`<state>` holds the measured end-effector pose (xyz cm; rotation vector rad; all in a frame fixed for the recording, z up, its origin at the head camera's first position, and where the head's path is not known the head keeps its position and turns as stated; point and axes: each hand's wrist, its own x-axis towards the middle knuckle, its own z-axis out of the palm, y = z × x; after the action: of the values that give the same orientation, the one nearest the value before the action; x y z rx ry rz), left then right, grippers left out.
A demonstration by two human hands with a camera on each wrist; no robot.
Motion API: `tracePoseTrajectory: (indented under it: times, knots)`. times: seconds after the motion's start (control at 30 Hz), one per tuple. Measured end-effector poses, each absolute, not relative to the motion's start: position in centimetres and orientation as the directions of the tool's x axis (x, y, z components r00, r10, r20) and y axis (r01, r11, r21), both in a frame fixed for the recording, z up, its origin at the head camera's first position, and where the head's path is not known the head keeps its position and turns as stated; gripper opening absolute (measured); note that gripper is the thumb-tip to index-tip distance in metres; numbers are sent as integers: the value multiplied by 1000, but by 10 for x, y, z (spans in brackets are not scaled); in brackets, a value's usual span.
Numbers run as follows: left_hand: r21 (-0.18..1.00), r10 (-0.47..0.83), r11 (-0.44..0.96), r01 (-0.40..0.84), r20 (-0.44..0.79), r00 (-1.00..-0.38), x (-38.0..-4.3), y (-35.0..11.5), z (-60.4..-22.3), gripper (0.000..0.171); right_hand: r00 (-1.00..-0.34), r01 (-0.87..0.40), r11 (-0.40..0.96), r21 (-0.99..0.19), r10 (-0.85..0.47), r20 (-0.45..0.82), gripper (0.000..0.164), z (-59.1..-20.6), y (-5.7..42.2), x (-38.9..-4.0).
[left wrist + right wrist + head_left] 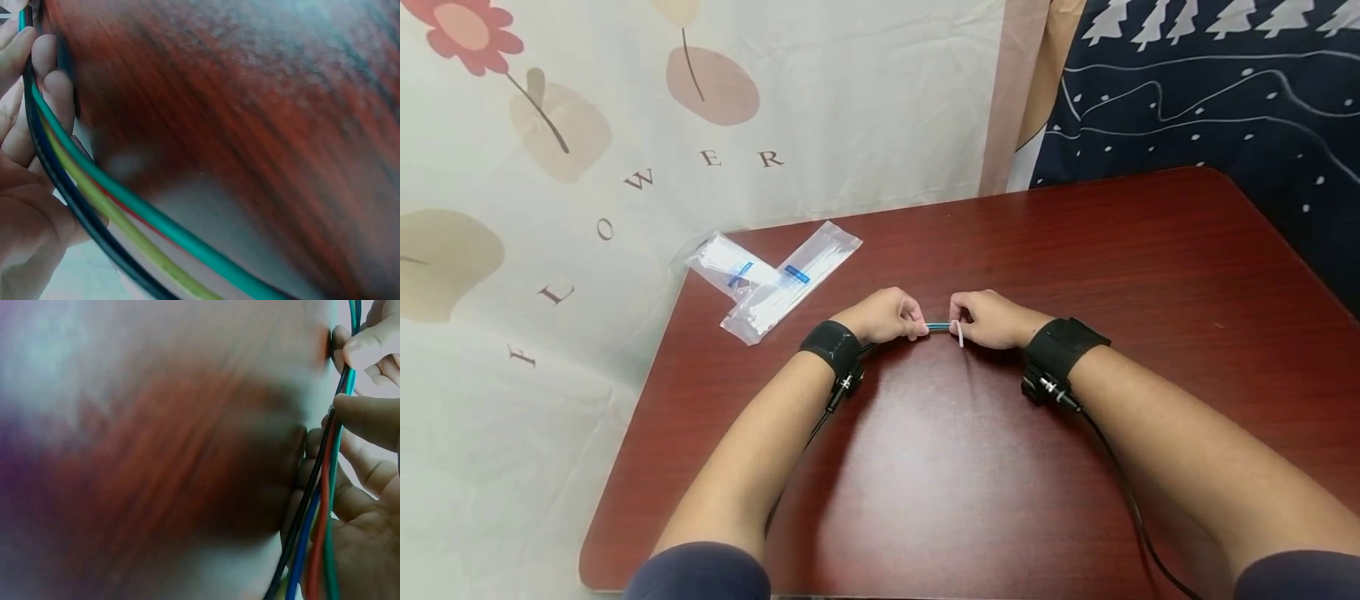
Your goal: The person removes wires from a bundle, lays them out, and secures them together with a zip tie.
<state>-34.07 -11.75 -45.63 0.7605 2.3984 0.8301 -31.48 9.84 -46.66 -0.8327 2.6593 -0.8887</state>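
My left hand [883, 315] pinches a small bundle of coloured wires [938, 326] between thumb and fingers. A short way to the right, the thumb and fingers of my right hand [996, 318] grip the same bundle. A white strip [960, 335], like a cable tie, hangs at the right fingertips. In the left wrist view, green, yellow, red and dark wires [181, 240] spread out below the left hand [37, 144]. Black, blue, red and green wires [324, 519] run down past the palm of the right hand [369, 481] in the right wrist view.
Two clear plastic packs of white cable ties [797, 279] lie crossed at the back left of the red-brown table [1150, 275]. Behind the table hang a flower-print curtain [865, 100] and a dark tree-print cloth [1195, 108]. Black cables [1123, 483] trail from both wrist straps.
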Motion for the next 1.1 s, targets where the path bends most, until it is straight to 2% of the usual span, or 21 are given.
tracePoseTrajectory:
  times: [0.23, 0.5, 0.87, 1.0, 1.1]
  knots:
    - [657, 647, 656, 371, -236, -725, -341, -116, -457, 15, -805, -440, 652, -617, -591, -51, 8, -462, 102, -317]
    - [683, 647, 642, 349, -236, -725, -341, -116, -457, 15, -806, -429, 644, -634, -590, -54, 10, -464, 103, -318]
    - [651, 624, 673, 351, -246, -742, -339, -118, -454, 17, -807, -416, 601, -682, -590, -27, 6, -466, 105, -319]
    - [638, 611, 687, 348, -246, -753, -336, -118, -455, 17, -815, -411, 644, -646, -576, -56, 5, -463, 113, -316]
    - [630, 610, 690, 357, -239, -756, -334, -118, -455, 17, -829, -425, 703, -570, -555, -66, 9, -458, 124, -309]
